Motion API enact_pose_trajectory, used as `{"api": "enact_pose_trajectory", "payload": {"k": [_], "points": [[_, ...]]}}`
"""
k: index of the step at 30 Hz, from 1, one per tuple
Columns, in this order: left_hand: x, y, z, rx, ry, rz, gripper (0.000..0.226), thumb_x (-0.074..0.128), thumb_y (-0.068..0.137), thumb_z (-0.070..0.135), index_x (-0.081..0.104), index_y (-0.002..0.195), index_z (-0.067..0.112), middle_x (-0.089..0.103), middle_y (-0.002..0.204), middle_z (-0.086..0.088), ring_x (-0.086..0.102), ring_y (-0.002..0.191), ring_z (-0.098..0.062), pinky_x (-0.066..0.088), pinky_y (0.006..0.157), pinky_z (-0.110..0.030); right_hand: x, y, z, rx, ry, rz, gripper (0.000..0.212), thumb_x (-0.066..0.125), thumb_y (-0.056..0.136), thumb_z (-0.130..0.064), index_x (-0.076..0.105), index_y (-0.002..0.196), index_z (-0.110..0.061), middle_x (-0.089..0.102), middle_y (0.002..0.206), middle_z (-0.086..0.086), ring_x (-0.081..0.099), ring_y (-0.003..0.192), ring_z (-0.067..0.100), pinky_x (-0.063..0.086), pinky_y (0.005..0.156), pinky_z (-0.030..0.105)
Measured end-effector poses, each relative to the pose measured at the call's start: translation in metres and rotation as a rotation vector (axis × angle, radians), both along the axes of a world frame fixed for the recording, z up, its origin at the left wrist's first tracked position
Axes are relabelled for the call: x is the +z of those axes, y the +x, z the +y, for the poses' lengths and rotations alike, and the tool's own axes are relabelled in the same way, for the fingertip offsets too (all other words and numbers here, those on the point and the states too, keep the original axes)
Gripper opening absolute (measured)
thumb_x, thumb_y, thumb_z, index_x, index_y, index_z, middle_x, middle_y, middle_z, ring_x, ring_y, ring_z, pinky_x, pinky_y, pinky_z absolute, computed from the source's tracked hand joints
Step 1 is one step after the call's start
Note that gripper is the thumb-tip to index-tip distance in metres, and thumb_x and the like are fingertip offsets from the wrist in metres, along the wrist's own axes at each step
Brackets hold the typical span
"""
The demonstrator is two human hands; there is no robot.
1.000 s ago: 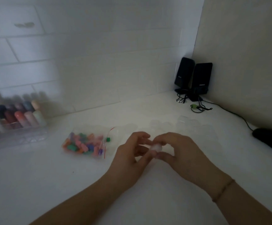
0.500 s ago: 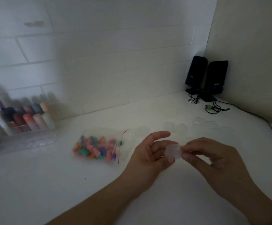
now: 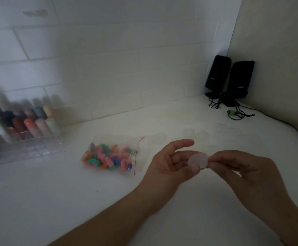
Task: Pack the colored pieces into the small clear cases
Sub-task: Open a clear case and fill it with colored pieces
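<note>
Nearest the camera, above the white counter point(image 3: 38, 201), both hands meet around one small clear case point(image 3: 198, 161). The right hand point(image 3: 247, 172) pinches the case's right edge between thumb and fingertips, while the left hand point(image 3: 169, 161) steadies it from the other side, thumb against its lower edge, index finger stretched out straight above and the other fingers loosely curled behind it. A second ago the two hands were bunched tightly over the case and hid most of it; now they have drawn apart and lifted it so that its round, faintly frosted face shows between them. I judge that the case is being worked open or checked, and it looks empty, so no piece has gone in yet. Just beyond and to the left, the zip bag point(image 3: 115, 156) lies flat on the counter with the colored pieces point(image 3: 107, 158) heaped inside, its red-lined mouth turned toward the hands. Further back, several more clear cases point(image 3: 202, 134) sit in a loose row, barely visible against the white. Farthest off stand a tray of bottles point(image 3: 23, 128) at the left and two black speakers point(image 3: 230, 80) in the corner.
</note>
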State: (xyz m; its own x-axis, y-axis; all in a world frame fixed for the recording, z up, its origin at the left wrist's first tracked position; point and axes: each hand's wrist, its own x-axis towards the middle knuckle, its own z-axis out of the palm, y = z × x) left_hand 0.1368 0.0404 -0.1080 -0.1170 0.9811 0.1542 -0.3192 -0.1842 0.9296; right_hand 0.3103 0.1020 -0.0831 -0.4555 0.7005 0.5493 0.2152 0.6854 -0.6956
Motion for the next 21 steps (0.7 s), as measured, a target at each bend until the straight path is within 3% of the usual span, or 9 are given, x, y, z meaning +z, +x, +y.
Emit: {"api": "enact_pose_trajectory", "payload": {"k": [2, 6, 10, 14, 17, 21], "points": [[0.0, 0.0, 0.0, 0.001, -0.01, 0.009, 0.049, 0.068, 0.078, -0.001, 0.053, 0.124, 0.009, 0.072, 0.102, -0.01, 0.067, 0.09, -0.018, 0.052, 0.079, -0.025, 0.002, 0.001, 0.002, 0.005, 0.063, -0.074, 0.011, 0.076, 0.078, -0.028, 0.069, 0.077, -0.036, 0.07, 0.083, -0.027, 0.067, 0.075, -0.007, 0.044, 0.068, 0.0], [0.004, -0.002, 0.001, -0.042, -0.021, 0.014, 0.053, 0.069, 0.075, 0.0, 0.052, 0.123, 0.009, 0.073, 0.1, -0.013, 0.068, 0.082, -0.02, 0.052, 0.073, -0.024, 0.002, 0.004, 0.006, 0.031, 0.186, -0.134, 0.002, 0.068, 0.082, -0.024, 0.07, 0.082, -0.025, 0.067, 0.091, -0.019, 0.066, 0.08, -0.005, 0.042, 0.064, -0.002], [0.008, -0.001, -0.001, -0.013, -0.027, 0.035, 0.056, 0.072, 0.072, -0.006, 0.054, 0.122, 0.011, 0.073, 0.098, -0.014, 0.069, 0.085, -0.02, 0.054, 0.077, -0.028, 0.004, 0.005, 0.003, 0.143, 0.12, -0.077, 0.028, 0.075, 0.074, -0.038, 0.066, 0.101, -0.033, 0.068, 0.096, -0.019, 0.068, 0.082, -0.002, 0.047, 0.061, 0.002], [0.008, 0.001, -0.001, -0.005, -0.003, 0.001, 0.059, 0.077, 0.067, -0.002, 0.056, 0.12, 0.011, 0.073, 0.099, -0.013, 0.068, 0.088, -0.023, 0.054, 0.079, -0.032, 0.005, -0.001, -0.002, 0.064, 0.271, -0.108, 0.03, 0.066, 0.078, -0.045, 0.072, 0.098, -0.024, 0.066, 0.096, -0.02, 0.064, 0.081, -0.003, 0.044, 0.065, 0.001], [0.008, 0.003, 0.0, -0.01, 0.03, -0.08, 0.054, 0.079, 0.062, 0.008, 0.061, 0.113, 0.011, 0.072, 0.098, -0.015, 0.068, 0.089, -0.026, 0.054, 0.085, -0.037, 0.007, -0.002, -0.006, 0.017, 0.249, -0.033, 0.029, 0.066, 0.076, -0.048, 0.069, 0.1, -0.032, 0.065, 0.098, -0.026, 0.063, 0.084, -0.003, 0.046, 0.066, 0.005], [0.005, 0.005, 0.001, 0.062, 0.059, -0.031, 0.041, 0.082, 0.059, 0.012, 0.068, 0.097, 0.014, 0.073, 0.092, -0.009, 0.069, 0.087, -0.021, 0.055, 0.075, -0.029, 0.002, -0.005, -0.007, -0.023, 0.2, -0.079, 0.038, 0.061, 0.073, -0.065, 0.063, 0.105, -0.044, 0.062, 0.105, -0.034, 0.061, 0.089, -0.005, 0.048, 0.069, 0.012]]}}
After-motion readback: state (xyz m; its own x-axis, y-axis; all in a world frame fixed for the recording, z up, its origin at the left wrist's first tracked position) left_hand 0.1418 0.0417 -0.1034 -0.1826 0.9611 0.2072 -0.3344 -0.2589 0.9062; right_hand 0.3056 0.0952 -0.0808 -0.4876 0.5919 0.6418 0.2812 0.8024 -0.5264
